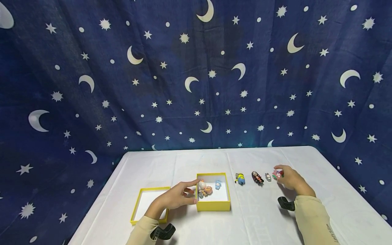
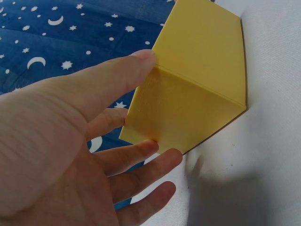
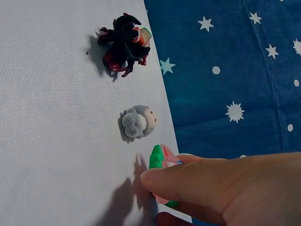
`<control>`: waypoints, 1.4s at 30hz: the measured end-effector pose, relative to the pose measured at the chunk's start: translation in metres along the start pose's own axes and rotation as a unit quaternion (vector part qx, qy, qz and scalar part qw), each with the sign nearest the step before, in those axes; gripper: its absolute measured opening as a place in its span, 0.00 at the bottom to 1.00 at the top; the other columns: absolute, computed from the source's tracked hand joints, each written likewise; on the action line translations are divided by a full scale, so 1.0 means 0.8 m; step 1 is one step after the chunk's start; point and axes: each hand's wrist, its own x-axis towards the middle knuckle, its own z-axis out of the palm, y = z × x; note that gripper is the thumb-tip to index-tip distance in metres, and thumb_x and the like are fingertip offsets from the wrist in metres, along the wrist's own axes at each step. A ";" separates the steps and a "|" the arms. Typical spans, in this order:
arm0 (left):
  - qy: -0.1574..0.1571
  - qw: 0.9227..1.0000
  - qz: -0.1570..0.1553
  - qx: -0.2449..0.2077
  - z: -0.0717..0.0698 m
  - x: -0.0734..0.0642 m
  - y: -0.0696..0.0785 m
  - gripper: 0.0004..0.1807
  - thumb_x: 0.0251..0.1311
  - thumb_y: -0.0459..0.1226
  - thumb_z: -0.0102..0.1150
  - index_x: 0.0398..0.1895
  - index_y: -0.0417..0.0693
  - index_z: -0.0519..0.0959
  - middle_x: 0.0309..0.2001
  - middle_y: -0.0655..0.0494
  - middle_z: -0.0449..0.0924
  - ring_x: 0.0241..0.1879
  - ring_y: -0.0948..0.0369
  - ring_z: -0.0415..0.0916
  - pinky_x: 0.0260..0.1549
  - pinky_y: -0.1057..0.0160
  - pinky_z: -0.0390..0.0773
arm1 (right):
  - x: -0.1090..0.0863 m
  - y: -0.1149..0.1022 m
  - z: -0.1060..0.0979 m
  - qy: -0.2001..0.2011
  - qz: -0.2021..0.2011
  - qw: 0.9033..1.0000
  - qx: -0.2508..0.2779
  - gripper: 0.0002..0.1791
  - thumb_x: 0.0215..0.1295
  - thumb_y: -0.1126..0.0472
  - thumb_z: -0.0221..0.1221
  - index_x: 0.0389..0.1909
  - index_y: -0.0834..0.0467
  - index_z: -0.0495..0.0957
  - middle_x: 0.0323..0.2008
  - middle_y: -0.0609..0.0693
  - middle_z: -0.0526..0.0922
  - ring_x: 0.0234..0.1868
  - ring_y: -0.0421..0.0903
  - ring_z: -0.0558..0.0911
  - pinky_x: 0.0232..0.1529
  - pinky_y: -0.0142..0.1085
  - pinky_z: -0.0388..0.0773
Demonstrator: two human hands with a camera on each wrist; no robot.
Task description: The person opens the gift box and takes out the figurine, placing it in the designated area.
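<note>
Nearest, I see a left hand, fingers loosely spread, touching a square yellow cardboard box; farther, toward the white-clothed bench's right, the right hand pinches a pink-and-green plastic figurine, probably light, stiff, best gripped mid-body.

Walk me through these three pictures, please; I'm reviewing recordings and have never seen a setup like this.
There is no robot here, only a person working bare-handed. The wide picture is taken from the head, looking forward and down; the close ones are taken at each wrist. On the white table, an open yellow box holds small figures, one of them blue. A shallow yellow-edged tray, perhaps its lid, lies to its left. To the box's right lie a yellow-and-blue figure, a dark figure and a small grey figure. The left hand touches the box; the right hand pinches a pink-and-green figure.
</note>
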 end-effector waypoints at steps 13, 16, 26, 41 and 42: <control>-0.002 1.000 0.009 0.004 0.000 0.001 -0.002 0.40 0.65 0.38 0.66 0.79 0.49 0.60 0.77 0.45 0.63 0.64 0.47 0.75 0.62 0.45 0.76 | 0.001 0.006 0.005 0.018 -0.012 1.000 -0.012 0.31 0.57 0.69 0.64 0.64 0.70 0.70 0.48 0.71 0.78 0.47 0.64 0.78 0.52 0.63 0.75; -0.002 1.000 0.009 0.004 0.000 0.001 -0.003 0.40 0.66 0.39 0.65 0.79 0.48 0.60 0.76 0.45 0.63 0.64 0.47 0.75 0.62 0.45 0.76 | 0.003 0.009 0.007 0.018 -0.012 1.000 -0.015 0.31 0.57 0.69 0.64 0.64 0.70 0.70 0.50 0.72 0.77 0.50 0.67 0.77 0.55 0.66 0.74; -0.003 1.000 0.015 0.002 0.000 0.001 -0.003 0.40 0.66 0.38 0.65 0.79 0.46 0.59 0.76 0.45 0.63 0.64 0.47 0.75 0.62 0.45 0.76 | 0.006 0.012 0.007 0.022 -0.021 0.999 -0.022 0.32 0.56 0.69 0.62 0.64 0.70 0.69 0.52 0.74 0.77 0.55 0.72 0.76 0.58 0.67 0.72; -0.004 1.000 0.006 0.001 -0.002 0.002 -0.001 0.39 0.66 0.38 0.65 0.78 0.47 0.60 0.77 0.47 0.63 0.61 0.49 0.76 0.61 0.43 0.74 | 0.000 0.004 0.000 0.005 -0.023 1.000 -0.016 0.37 0.60 0.62 0.66 0.68 0.72 0.64 0.60 0.80 0.71 0.60 0.74 0.74 0.58 0.68 0.71; -0.004 1.000 0.007 0.001 -0.002 0.001 -0.001 0.39 0.66 0.38 0.65 0.78 0.47 0.60 0.77 0.46 0.63 0.61 0.49 0.76 0.62 0.43 0.74 | 0.000 0.003 -0.002 0.010 -0.024 1.000 -0.016 0.38 0.61 0.61 0.66 0.68 0.73 0.64 0.62 0.80 0.69 0.62 0.75 0.72 0.59 0.69 0.70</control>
